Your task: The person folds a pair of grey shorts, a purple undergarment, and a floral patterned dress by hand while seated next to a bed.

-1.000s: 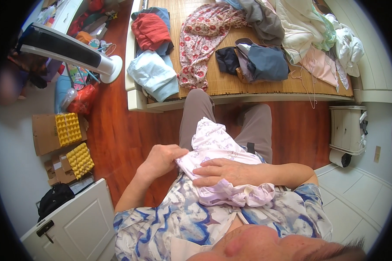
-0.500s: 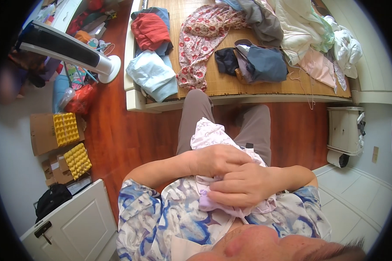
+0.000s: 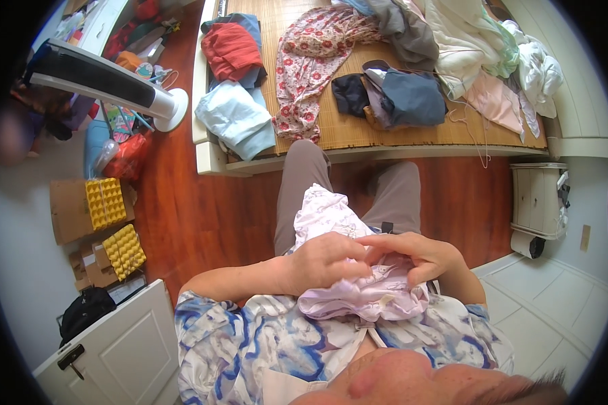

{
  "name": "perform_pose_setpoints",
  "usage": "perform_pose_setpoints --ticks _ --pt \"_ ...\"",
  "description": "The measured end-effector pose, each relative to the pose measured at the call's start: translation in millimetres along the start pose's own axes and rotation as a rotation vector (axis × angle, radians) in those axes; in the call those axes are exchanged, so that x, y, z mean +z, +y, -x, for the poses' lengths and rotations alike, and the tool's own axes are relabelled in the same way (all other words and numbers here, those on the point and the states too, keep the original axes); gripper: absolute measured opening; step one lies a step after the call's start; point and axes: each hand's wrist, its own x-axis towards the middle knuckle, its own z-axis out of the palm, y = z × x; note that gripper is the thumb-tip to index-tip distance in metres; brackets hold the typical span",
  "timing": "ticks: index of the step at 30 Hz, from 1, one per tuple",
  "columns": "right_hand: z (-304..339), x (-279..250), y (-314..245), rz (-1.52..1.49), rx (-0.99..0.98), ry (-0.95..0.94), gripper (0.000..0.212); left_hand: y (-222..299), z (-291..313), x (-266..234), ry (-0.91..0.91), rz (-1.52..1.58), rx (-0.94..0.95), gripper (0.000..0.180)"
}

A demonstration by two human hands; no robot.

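The garment [image 3: 323, 210] is pale pink-lilac with a faint print; the shirt [image 3: 257, 351] swirls white, grey and blue, and the trousers [image 3: 302, 179] are grey-brown. A whitish cloth [image 3: 307, 64] is red-flowered. The floor [image 3: 203, 223] is red-brown, the trays [image 3: 105, 204] yellow, the door [image 3: 128, 337] white.

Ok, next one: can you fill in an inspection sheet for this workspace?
Surface: bed mat in front of the person, largely covered with clothes.
Things in hand: pale patterned cloth, bunched over the lap.
Clutter: red cloth, light-blue cloth, floral cloth and blue-grey cloth on the mat.
Hands: left hand and right hand close together at the pale patterned cloth; grip unclear.
Cables: none certain; thin pale wire shapes overhang the bed edge, possibly hangers.
Surroundings: tower fan, yellow bumpy sheets and white door on the left.
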Motion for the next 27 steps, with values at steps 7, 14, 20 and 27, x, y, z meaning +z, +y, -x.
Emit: perform_pose_setpoints --ticks 7,14,20,27 --pt "24 -15 28 0.014 -0.166 -0.156 0.103 -8 13 -12 -0.121 0.772 -0.551 0.057" --pt "2 4 22 -0.35 0.281 0.654 0.031 -17 42 -10 0.323 1.332 -1.234 0.071" --pt "-25 -19 9 -0.584 0.074 0.897 0.027 -37 29 -5 0.394 1.34 -0.771 0.085" --pt "-23 -45 -36 -0.498 -0.118 0.927 0.026 -32 -55 -43 0.584 0.817 -0.656 0.033"
